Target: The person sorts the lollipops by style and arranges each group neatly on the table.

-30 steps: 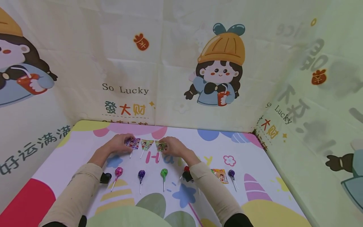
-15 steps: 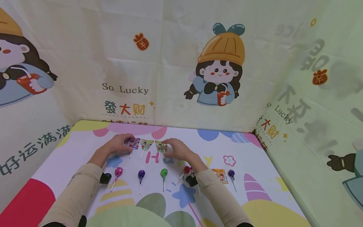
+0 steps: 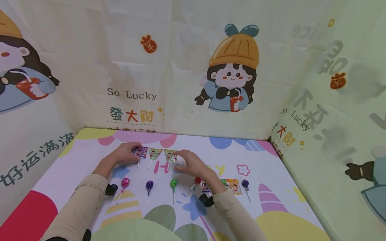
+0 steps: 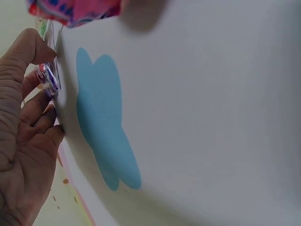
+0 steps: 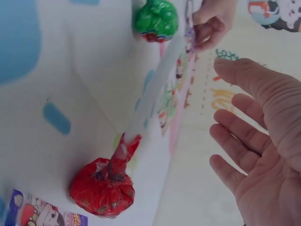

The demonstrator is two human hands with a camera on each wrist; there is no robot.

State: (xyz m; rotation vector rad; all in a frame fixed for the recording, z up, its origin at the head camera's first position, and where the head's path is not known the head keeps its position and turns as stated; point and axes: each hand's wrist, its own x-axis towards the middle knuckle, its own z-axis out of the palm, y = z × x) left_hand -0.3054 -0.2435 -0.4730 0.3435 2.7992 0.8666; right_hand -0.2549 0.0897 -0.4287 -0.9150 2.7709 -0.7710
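Observation:
At the back of the table, my left hand (image 3: 126,152) pinches a purple-wrapped flat lollipop (image 3: 141,152) between thumb and fingers; the left wrist view shows its shiny wrapper (image 4: 48,80) at the fingertips. Beside it lie two green-wrapped flat lollipops, the middle one (image 3: 155,153) and the right one (image 3: 170,155), sticks toward me. My right hand (image 3: 193,163) is just right of that last one, its fingers apart and relaxed. In the right wrist view the palm (image 5: 268,188) holds nothing. A red round lollipop (image 5: 102,188) lies below that hand.
The nearer row has a pink lollipop (image 3: 125,182), a purple one (image 3: 149,185), a green one (image 3: 173,184) and a dark purple one (image 3: 245,184) at the right. An orange-wrapped candy (image 3: 234,186) lies beside the last. My right forearm partly covers this row. Printed cloth walls (image 3: 181,77) surround the table.
My right hand has let go of the right green-wrapped lollipop and drawn back slightly right and toward me, uncovering more of its wrapper. The left hand stays on the purple-wrapped lollipop.

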